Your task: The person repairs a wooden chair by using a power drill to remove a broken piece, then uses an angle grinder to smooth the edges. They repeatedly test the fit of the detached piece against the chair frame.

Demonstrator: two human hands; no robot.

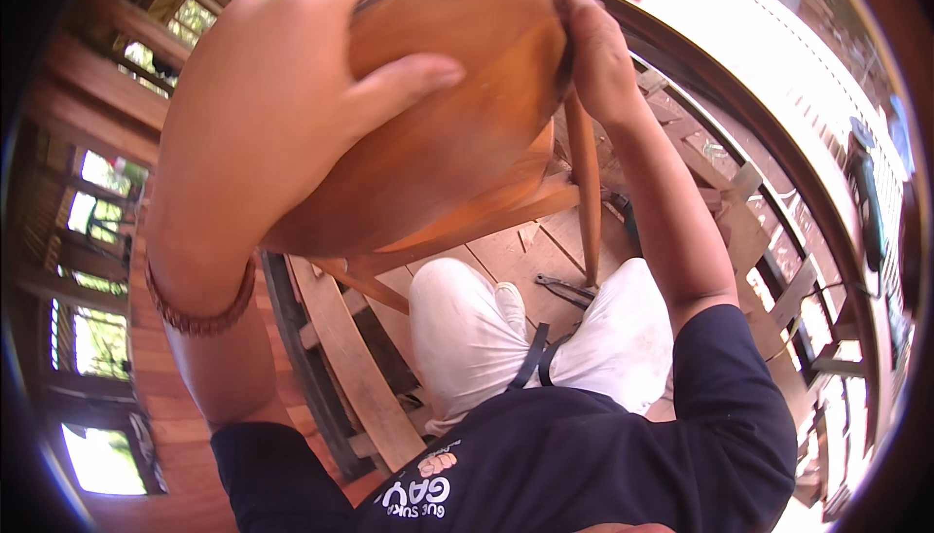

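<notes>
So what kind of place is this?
Probably a woodworking shop. Both hands, left hand and right hand, hold a wooden stool, with loose planks and wooden frames lying around.

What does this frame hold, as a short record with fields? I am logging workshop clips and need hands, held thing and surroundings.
held thing: round brown wooden stool seat with slim wooden legs, raised close to the camera
left hand: left hand spread over the seat's left side, thumb across its face
right hand: right hand grips the seat's right edge
wrist: brown beaded bracelet on the left wrist
below: white trousers, plank floor, dark metal pliers lying on it
clothing: dark blue shirt
</notes>
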